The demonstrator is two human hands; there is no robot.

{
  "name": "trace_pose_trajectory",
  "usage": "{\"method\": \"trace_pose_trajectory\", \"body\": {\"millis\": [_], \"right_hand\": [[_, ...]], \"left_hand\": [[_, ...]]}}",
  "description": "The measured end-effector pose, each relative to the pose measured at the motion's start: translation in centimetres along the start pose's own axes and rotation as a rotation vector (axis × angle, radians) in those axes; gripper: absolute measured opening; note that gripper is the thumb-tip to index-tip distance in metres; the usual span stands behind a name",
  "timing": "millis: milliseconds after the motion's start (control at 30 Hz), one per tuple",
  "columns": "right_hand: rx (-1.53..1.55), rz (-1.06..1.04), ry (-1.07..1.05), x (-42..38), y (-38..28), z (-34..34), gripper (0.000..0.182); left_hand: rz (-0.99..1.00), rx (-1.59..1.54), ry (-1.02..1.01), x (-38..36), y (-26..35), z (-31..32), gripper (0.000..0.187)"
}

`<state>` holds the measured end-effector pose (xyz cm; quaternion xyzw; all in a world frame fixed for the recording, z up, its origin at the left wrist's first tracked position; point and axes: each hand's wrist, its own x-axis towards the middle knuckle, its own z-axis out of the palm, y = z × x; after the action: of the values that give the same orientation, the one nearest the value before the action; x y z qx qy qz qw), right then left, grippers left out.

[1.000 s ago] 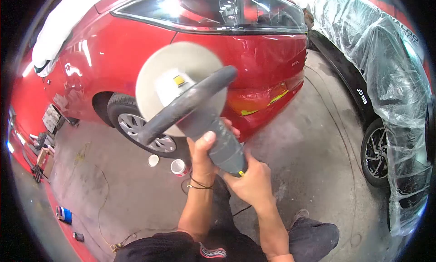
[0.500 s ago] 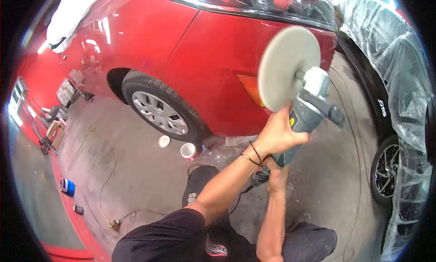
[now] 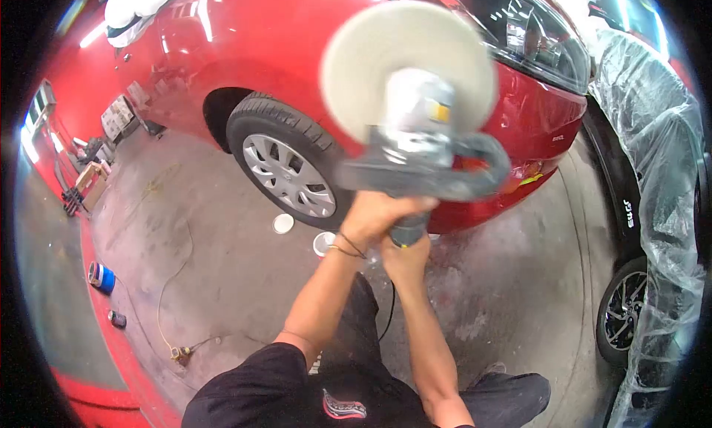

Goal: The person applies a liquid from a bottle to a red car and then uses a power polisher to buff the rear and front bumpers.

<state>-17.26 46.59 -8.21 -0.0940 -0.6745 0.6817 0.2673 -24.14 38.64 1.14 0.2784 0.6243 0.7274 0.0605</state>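
Observation:
Both my hands are closed around a car polisher (image 3: 415,142), held up in front of the red car's (image 3: 297,57) side panel. My left hand (image 3: 377,219), with dark bands at its wrist, wraps the body just below the side handle. Lower down, my right hand (image 3: 406,256) grips the rear part, where the power cord (image 3: 390,309) hangs down. The round white pad (image 3: 356,64) faces the red paintwork and overlaps it in this view. Its outline is slightly blurred. A loop-shaped handle (image 3: 498,165) sticks out on the right of the tool.
By the front wheel (image 3: 291,174) an open white tub (image 3: 323,242) and its lid (image 3: 282,223) lie on the floor. A plastic-draped black car (image 3: 627,191) stands at the right. Cables (image 3: 167,302) and a blue can (image 3: 102,277) are on the left.
The polisher and both hands have swung left, and the pad has turned from sideways to facing the panel. My view has shifted, showing more of the car's right end.

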Motion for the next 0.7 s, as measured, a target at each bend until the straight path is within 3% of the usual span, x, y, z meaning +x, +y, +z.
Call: {"method": "trace_pose_trajectory", "body": {"millis": [33, 67, 133, 233, 367, 433, 467, 500, 600, 700], "right_hand": [[-0.015, -0.020, -0.005, 0.7, -1.1, 0.8, 0.029], [-0.188, -0.127, -0.022, 1.7, -1.3, 1.4, 0.039], [-0.598, -0.116, -0.139, 3.2, -4.8, 2.2, 0.045], [-0.780, -0.120, -0.287, 4.2, -7.3, 3.9, 0.046], [-0.861, -0.131, -0.234, 2.7, -6.8, 2.5, 0.044], [-0.834, -0.127, -0.132, 1.5, -5.1, -0.2, 0.051], [-0.819, -0.127, -0.083, 0.9, -4.6, -1.7, 0.054], [-0.729, -0.088, 0.022, 0.3, -4.7, -2.7, 0.037], [-0.387, -0.133, 0.162, -0.9, -1.2, -7.2, 0.030], [-0.304, -0.030, 0.203, -2.7, 2.3, -11.0, 0.034]], "left_hand": [[0.118, -0.097, 0.040, 0.6, 0.2, -1.4, 0.054], [0.093, -0.298, 0.071, 0.9, 0.9, -2.4, 0.052], [0.229, -0.456, 0.173, 1.4, 0.5, -4.8, 0.053], [0.151, -0.595, 0.261, 1.1, -2.0, -8.5, 0.069], [0.109, -0.633, 0.258, -0.1, -2.8, -6.8, 0.075], [0.103, -0.621, 0.266, -0.3, -2.9, -3.5, 0.074], [0.119, -0.718, 0.123, -0.2, -3.8, -2.6, 0.060], [0.113, -0.634, 0.060, -0.2, -3.4, -1.0, 0.060], [0.021, -0.363, -0.021, -0.1, -4.4, 4.6, 0.059], [0.051, -0.255, -0.203, -0.1, -5.6, 9.2, 0.077]]}}
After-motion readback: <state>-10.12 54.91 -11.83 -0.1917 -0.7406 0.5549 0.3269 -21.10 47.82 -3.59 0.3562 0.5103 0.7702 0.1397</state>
